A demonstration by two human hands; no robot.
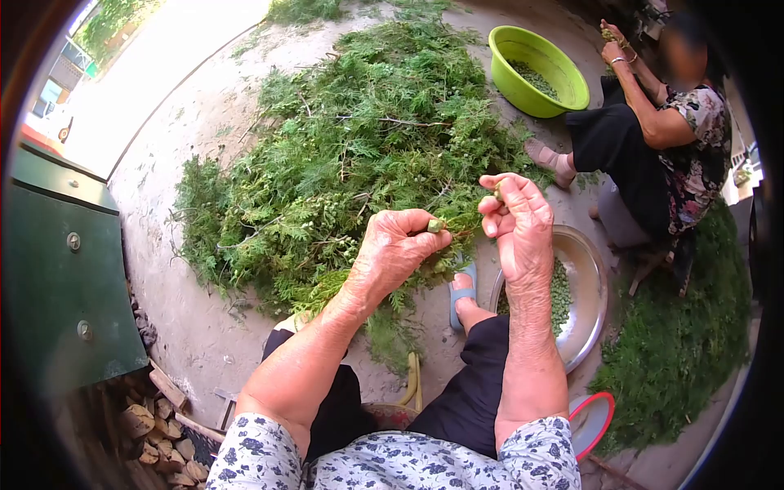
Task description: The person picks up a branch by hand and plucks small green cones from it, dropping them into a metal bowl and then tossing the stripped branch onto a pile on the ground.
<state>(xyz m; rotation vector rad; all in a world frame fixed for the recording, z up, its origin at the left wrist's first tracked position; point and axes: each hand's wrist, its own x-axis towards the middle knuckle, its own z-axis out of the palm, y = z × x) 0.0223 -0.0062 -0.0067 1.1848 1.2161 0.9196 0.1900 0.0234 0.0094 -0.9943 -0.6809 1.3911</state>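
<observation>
My left hand [404,238] is closed, with thumb and fingers pinching a conifer sprig that carries a small green seed cone [436,225]. Just to its right, my right hand [523,224] is raised with fingers curled, and a small green cone [498,193] shows between thumb and fingertips. Beneath the right forearm sits a metal bowl [601,298] partly filled with green cones [560,298]; the forearm covers part of it. A large heap of cut conifer branches [351,155] spreads on the ground beyond both hands.
A lime-green basin [506,77] holding more cones stands at the far right. Beside it a seated person [653,131] holds greenery. More branches [694,351] lie at right, near a red-rimmed basin [604,408]. A green metal panel [65,278] and split firewood [159,433] are at left.
</observation>
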